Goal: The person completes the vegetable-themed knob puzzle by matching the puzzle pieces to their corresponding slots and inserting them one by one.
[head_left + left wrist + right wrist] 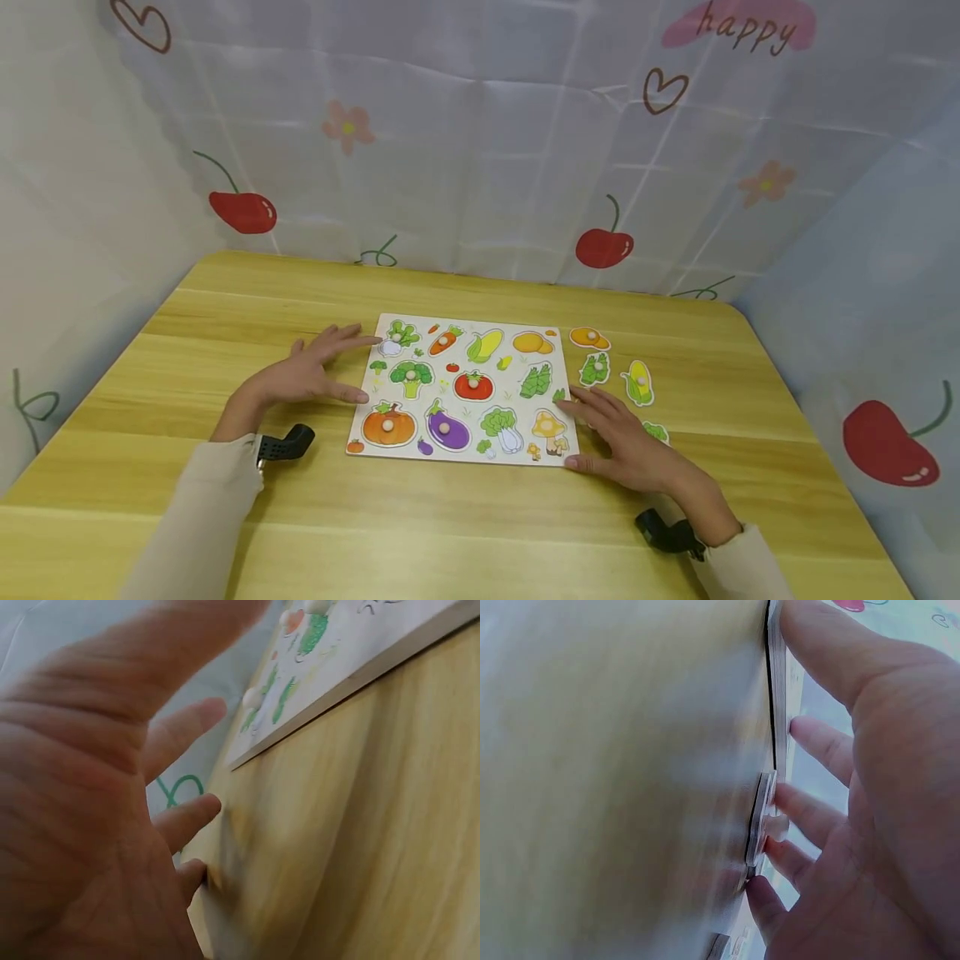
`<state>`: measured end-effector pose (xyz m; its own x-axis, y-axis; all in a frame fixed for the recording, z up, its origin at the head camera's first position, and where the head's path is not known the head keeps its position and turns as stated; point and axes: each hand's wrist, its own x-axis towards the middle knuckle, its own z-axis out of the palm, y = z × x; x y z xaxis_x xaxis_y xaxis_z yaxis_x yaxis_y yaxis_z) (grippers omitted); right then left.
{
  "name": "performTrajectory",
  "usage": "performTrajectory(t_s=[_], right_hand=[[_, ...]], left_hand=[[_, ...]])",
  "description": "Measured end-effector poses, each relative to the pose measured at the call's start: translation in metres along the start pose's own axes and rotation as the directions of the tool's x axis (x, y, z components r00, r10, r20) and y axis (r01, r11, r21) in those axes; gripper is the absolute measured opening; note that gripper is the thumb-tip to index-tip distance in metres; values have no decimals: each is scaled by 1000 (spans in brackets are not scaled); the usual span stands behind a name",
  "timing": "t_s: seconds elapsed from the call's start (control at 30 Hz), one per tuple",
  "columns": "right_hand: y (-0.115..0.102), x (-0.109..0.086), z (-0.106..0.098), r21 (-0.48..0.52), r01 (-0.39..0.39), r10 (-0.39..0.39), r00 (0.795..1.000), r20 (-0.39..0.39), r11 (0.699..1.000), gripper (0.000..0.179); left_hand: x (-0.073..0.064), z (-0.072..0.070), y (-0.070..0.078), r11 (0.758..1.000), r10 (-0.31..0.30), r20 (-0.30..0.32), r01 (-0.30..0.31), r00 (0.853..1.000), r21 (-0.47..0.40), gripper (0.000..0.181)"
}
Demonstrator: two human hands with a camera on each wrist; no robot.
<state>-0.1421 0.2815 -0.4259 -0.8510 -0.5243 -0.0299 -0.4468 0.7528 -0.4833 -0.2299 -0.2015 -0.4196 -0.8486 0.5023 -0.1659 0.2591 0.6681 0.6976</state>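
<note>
A wooden vegetable puzzle board (442, 385) lies flat on the table. Knobbed pieces sit in it: a turnip, carrot, broccoli, tomato, pumpkin (387, 426) and eggplant (447, 427). The corn, potato, asparagus, cabbage and mushroom (550, 425) pictures show no knobs. My left hand (300, 377) is spread at the board's left edge, thumb and forefinger tips right at it, palm empty. My right hand (626, 437) rests at the right edge, its thumb on the near corner and fingertips along the side. Under its fingers, the right wrist view shows a loose knobbed piece (762, 817).
Right of the board lie loose knobbed pieces: potatoes (589, 337), asparagus (595, 368) and corn (638, 383). A leafy green piece (656, 431) is partly hidden behind the right hand. A patterned curtain (465, 167) hangs beyond the wooden table's far edge (465, 287).
</note>
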Motion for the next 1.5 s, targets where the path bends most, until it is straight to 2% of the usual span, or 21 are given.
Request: performTrajectory(t_s=[0.33, 0.9, 1.1, 1.23, 1.33, 1.5], right_hand=[[0, 1, 1, -34, 1, -3, 999, -41, 999, 73], [-2, 1, 0, -34, -16, 14, 999, -44, 999, 73], [-2, 4, -7, -23, -45, 41, 991, -131, 999, 61], [-2, 6, -14, -53, -69, 58, 979, -195, 996, 54], [-1, 7, -18, -84, -79, 58, 973, -223, 993, 46], [1, 8, -20, -80, -101, 79, 968, -240, 992, 32]], left_hand=[[3, 8, -4, 998, 11, 26, -13, 1000, 65, 88], [3, 8, -5, 997, 10, 26, -12, 1000, 74, 89], [3, 7, -4, 998, 9, 28, -10, 1000, 63, 89], [3, 7, -4, 998, 5, 24, -7, 1000, 58, 89], [2, 8, -4, 999, 1, 25, -3, 1000, 54, 90], [2, 7, -4, 999, -1, 23, 0, 1000, 55, 89]])
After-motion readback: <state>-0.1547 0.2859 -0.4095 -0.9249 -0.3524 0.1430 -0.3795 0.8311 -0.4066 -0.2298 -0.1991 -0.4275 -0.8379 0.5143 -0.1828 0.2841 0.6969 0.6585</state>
